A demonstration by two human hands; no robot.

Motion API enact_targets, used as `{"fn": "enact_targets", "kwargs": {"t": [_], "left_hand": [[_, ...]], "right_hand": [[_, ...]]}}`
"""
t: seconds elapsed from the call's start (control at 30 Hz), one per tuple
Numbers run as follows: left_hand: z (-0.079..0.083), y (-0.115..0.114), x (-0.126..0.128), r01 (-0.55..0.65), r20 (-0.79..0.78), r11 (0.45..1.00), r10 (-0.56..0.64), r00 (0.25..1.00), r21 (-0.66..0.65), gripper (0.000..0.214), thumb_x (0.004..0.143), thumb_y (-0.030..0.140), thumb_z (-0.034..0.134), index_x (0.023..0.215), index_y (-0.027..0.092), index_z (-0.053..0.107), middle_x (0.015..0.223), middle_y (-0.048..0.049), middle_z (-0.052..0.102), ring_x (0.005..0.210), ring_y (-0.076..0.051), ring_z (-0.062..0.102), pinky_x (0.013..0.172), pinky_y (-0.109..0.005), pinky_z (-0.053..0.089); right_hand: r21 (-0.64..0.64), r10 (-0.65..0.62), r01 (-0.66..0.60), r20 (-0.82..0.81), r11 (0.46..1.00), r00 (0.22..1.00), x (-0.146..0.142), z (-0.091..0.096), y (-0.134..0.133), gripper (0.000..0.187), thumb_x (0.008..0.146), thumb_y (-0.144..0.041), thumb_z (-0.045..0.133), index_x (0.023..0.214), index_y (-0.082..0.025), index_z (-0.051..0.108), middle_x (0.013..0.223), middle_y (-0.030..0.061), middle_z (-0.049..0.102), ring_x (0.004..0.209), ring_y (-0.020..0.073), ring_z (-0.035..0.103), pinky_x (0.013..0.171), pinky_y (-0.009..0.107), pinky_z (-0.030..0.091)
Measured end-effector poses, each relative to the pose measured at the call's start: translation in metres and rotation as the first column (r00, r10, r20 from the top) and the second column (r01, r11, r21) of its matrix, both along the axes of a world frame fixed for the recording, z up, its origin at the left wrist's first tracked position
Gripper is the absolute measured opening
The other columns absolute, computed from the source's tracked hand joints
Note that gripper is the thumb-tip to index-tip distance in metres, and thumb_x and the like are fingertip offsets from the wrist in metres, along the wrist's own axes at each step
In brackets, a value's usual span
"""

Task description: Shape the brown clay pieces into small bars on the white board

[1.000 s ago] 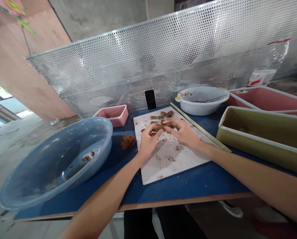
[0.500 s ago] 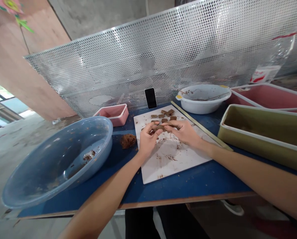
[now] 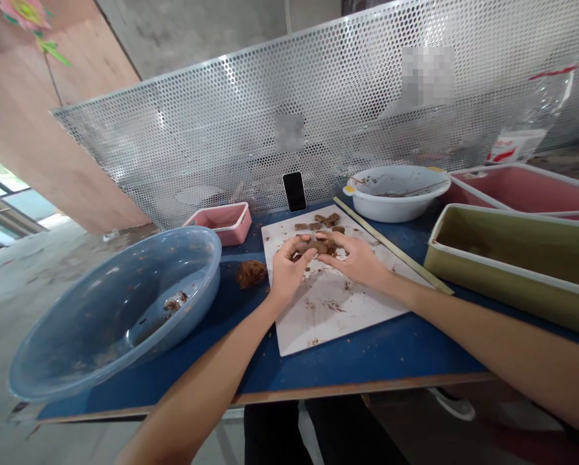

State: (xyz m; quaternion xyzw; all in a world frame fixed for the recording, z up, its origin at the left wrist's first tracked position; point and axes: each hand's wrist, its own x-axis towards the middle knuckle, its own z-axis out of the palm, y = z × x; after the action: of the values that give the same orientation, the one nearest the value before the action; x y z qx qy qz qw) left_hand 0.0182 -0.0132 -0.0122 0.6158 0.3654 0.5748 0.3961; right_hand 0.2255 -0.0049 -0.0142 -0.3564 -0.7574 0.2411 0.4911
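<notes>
Both my hands meet over a white board [image 3: 338, 310] on the blue table. My left hand [image 3: 288, 268] and my right hand [image 3: 355, 258] pinch the same brown lump of clay [image 3: 317, 246] between their fingertips. Just beyond the fingers, several small brown clay pieces [image 3: 318, 223] lie on the far part of the board. A loose brown clod [image 3: 250, 273] rests on the table left of the board.
A big blue basin [image 3: 115, 310] stands at the left, a small pink tray [image 3: 221, 221] behind it. A phone [image 3: 294, 191] leans on the perforated metal screen. At right are a white bowl [image 3: 396, 190], a wooden stick [image 3: 391, 248], an olive tray [image 3: 512, 261] and a pink tray [image 3: 526, 187].
The hands have stayed together over the board and shifted slightly, working the brown lump between the fingertips. Nothing else has moved.
</notes>
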Motion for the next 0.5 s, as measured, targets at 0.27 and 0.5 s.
{"fn": "enact_targets", "kwargs": {"t": [0.27, 0.5], "left_hand": [[-0.0026, 0.0039, -0.0003, 0.037, -0.036, 0.999, -0.037, 0.999, -0.006, 0.052, 0.089, 0.06, 0.092, 0.124, 0.023, 0.085, 0.127, -0.0127, 0.084, 0.111, -0.026, 0.078, 0.087, -0.036, 0.064], [-0.0022, 0.0055, -0.0034, 0.057, -0.102, 0.997, -0.052, 0.993, 0.05, 0.05, 0.085, 0.062, 0.095, 0.113, 0.021, 0.086, 0.119, -0.012, 0.083, 0.097, -0.022, 0.075, 0.076, -0.032, 0.06]], "right_hand": [[0.049, -0.096, 0.093, 0.062, 0.995, 0.993, 0.0022, -0.0008, -0.0005, 0.032, 0.1, -0.048, 0.08, 0.125, -0.03, 0.08, 0.123, 0.008, 0.087, 0.113, 0.0337, 0.082, 0.106, 0.052, 0.066], [0.052, -0.045, 0.043, 0.053, 0.998, 0.998, 0.0042, -0.0004, 0.0036, 0.032, 0.1, -0.045, 0.076, 0.127, -0.028, 0.077, 0.127, 0.0094, 0.085, 0.117, 0.0331, 0.081, 0.107, 0.052, 0.066]]}}
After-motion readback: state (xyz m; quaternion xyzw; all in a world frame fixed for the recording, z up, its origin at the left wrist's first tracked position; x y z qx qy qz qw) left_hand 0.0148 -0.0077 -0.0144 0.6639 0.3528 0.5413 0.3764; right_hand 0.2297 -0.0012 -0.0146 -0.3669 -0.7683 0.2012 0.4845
